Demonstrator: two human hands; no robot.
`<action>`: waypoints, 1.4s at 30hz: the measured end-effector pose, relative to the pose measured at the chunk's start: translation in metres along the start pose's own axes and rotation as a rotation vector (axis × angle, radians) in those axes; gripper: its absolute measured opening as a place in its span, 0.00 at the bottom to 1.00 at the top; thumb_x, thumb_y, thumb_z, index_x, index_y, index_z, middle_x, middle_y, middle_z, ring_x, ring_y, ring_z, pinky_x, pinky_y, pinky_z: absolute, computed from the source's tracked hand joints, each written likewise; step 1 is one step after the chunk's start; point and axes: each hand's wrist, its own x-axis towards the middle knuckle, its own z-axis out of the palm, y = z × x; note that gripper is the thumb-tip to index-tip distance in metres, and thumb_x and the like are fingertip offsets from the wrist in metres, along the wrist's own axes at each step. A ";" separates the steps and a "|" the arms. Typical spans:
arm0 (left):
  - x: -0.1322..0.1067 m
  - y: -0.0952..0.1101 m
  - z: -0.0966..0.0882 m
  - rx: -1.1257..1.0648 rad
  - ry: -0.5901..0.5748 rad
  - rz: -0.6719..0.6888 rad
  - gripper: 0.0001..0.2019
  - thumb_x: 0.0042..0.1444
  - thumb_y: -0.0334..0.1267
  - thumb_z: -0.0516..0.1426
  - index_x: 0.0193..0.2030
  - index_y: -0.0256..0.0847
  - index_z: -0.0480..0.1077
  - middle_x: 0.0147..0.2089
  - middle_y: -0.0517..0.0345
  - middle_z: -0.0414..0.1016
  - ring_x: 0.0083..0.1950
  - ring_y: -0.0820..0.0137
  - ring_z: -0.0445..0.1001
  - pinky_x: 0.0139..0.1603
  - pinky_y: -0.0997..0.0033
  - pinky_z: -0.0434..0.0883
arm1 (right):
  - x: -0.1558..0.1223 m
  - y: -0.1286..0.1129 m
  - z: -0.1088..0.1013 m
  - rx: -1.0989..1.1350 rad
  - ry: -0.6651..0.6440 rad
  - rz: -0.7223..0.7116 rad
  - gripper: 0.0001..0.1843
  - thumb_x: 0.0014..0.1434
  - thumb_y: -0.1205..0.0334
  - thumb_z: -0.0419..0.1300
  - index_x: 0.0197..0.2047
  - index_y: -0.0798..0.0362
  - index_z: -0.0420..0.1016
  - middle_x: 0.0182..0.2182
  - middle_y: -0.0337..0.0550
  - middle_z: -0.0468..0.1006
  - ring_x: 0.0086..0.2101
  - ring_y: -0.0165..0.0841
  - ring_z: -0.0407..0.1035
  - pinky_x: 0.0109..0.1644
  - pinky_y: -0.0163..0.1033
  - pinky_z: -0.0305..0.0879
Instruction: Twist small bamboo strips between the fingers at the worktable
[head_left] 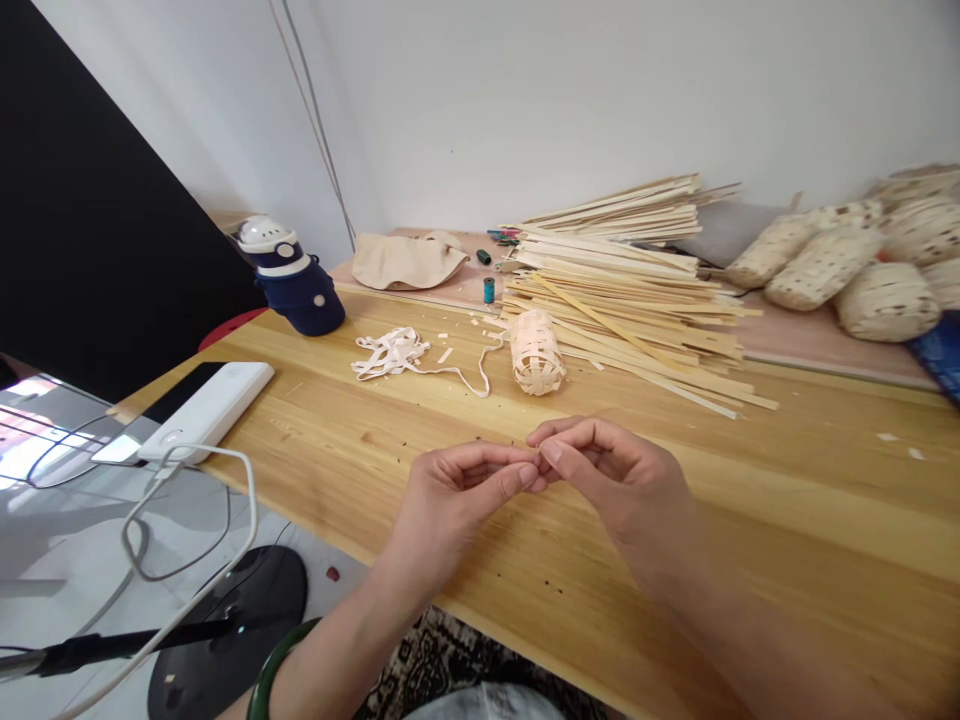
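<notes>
Wooden bench [795, 480]: left hand [454, 505] and right hand [619, 480] pinched closed, fingertips meeting, anything held too small to tell; stacked strips [630, 320] could slide if bumped

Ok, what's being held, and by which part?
The left hand and right hand meet at the fingertips; anything pinched between them is too small to tell.

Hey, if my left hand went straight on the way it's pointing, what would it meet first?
Your right hand, almost at once; it sits fingertip to fingertip with your left hand, though depth is hard to judge here.
</notes>
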 end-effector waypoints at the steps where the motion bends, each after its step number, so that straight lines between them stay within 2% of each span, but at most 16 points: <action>1: 0.000 0.000 0.000 0.001 -0.001 0.000 0.02 0.53 0.34 0.67 0.33 0.44 0.83 0.33 0.62 0.85 0.37 0.73 0.83 0.44 0.80 0.77 | 0.000 0.000 0.000 -0.009 -0.007 0.001 0.10 0.56 0.56 0.66 0.27 0.51 0.77 0.38 0.42 0.80 0.36 0.31 0.74 0.40 0.35 0.72; 7: 0.001 0.001 0.000 0.022 0.013 -0.013 0.02 0.52 0.34 0.68 0.33 0.43 0.83 0.33 0.60 0.85 0.37 0.71 0.83 0.44 0.78 0.78 | 0.000 0.004 0.001 -0.017 0.046 -0.021 0.11 0.55 0.54 0.66 0.27 0.51 0.77 0.37 0.42 0.81 0.33 0.31 0.74 0.38 0.36 0.72; 16: 0.000 0.001 0.000 0.038 0.018 -0.013 0.01 0.52 0.35 0.68 0.32 0.43 0.83 0.32 0.60 0.85 0.37 0.70 0.83 0.44 0.76 0.78 | 0.001 0.003 0.002 -0.022 0.031 -0.013 0.11 0.55 0.53 0.66 0.26 0.50 0.79 0.36 0.42 0.81 0.35 0.33 0.75 0.39 0.36 0.72; 20: 0.000 0.001 0.000 0.055 0.025 -0.002 0.01 0.52 0.35 0.68 0.32 0.44 0.83 0.31 0.61 0.85 0.37 0.70 0.82 0.44 0.76 0.78 | -0.001 -0.002 0.002 -0.017 0.012 0.048 0.09 0.56 0.53 0.67 0.29 0.49 0.80 0.35 0.41 0.82 0.34 0.32 0.75 0.40 0.36 0.72; 27: 0.000 0.002 -0.001 0.117 0.034 0.026 0.02 0.52 0.36 0.67 0.31 0.43 0.83 0.31 0.61 0.84 0.38 0.69 0.82 0.46 0.74 0.78 | -0.001 -0.005 0.003 0.075 -0.010 0.104 0.12 0.58 0.53 0.65 0.28 0.50 0.79 0.31 0.40 0.81 0.33 0.31 0.75 0.43 0.37 0.74; 31: -0.002 0.000 0.000 0.206 0.076 0.083 0.04 0.52 0.38 0.67 0.32 0.42 0.83 0.31 0.58 0.84 0.37 0.66 0.82 0.43 0.71 0.79 | 0.002 0.002 0.002 0.186 -0.034 0.131 0.14 0.56 0.49 0.66 0.29 0.51 0.80 0.31 0.41 0.82 0.32 0.32 0.76 0.44 0.41 0.76; 35: -0.004 -0.003 0.001 0.359 0.116 0.183 0.04 0.53 0.37 0.66 0.33 0.42 0.83 0.34 0.58 0.85 0.37 0.65 0.82 0.42 0.72 0.78 | 0.005 0.008 0.000 0.242 -0.057 0.162 0.17 0.55 0.46 0.68 0.30 0.52 0.81 0.34 0.44 0.83 0.34 0.36 0.78 0.47 0.45 0.77; 42: -0.004 -0.003 0.000 0.469 0.139 0.302 0.03 0.55 0.36 0.65 0.35 0.44 0.83 0.35 0.60 0.86 0.37 0.68 0.83 0.42 0.75 0.77 | 0.005 0.008 -0.001 0.258 -0.087 0.172 0.16 0.56 0.47 0.67 0.31 0.52 0.81 0.33 0.42 0.83 0.35 0.35 0.78 0.48 0.43 0.75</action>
